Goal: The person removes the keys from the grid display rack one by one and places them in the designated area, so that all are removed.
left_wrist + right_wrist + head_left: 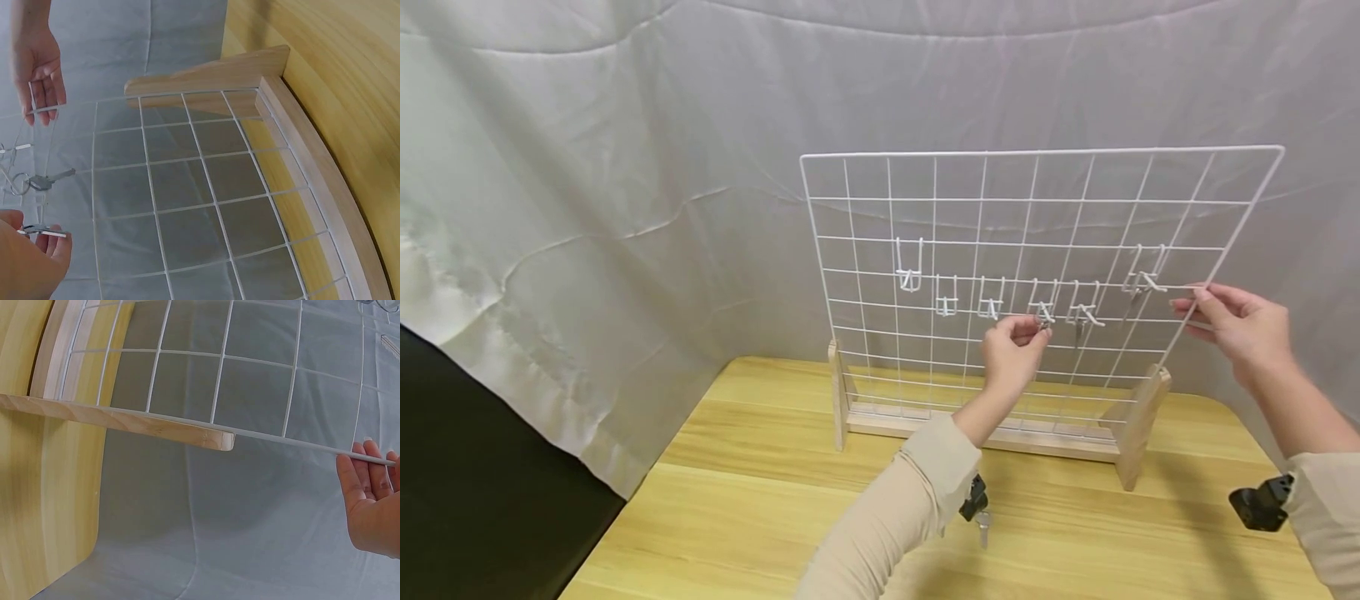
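Note:
My left hand (1017,350) pinches a small silver key (45,231) between thumb and fingers, right at one of the white wire hooks (1042,312) on a wire grid panel (958,200). My right hand (1255,329) holds the panel's right edge, the side bar (312,447) lying between thumb and fingers. Another key (51,180) hangs by its ring from the neighbouring hook (1086,315). A further key hangs from the higher hook (1142,282) near my right hand. Some of the pinched key is hidden by my left fingers in the head view.
The panel stands upright in a wooden base (1060,444) on a wood-grain table (760,492). More hooks (910,275) hang to the left. A loose key (983,527) lies on the table beside my left sleeve. Behind is a grey curtain (700,100).

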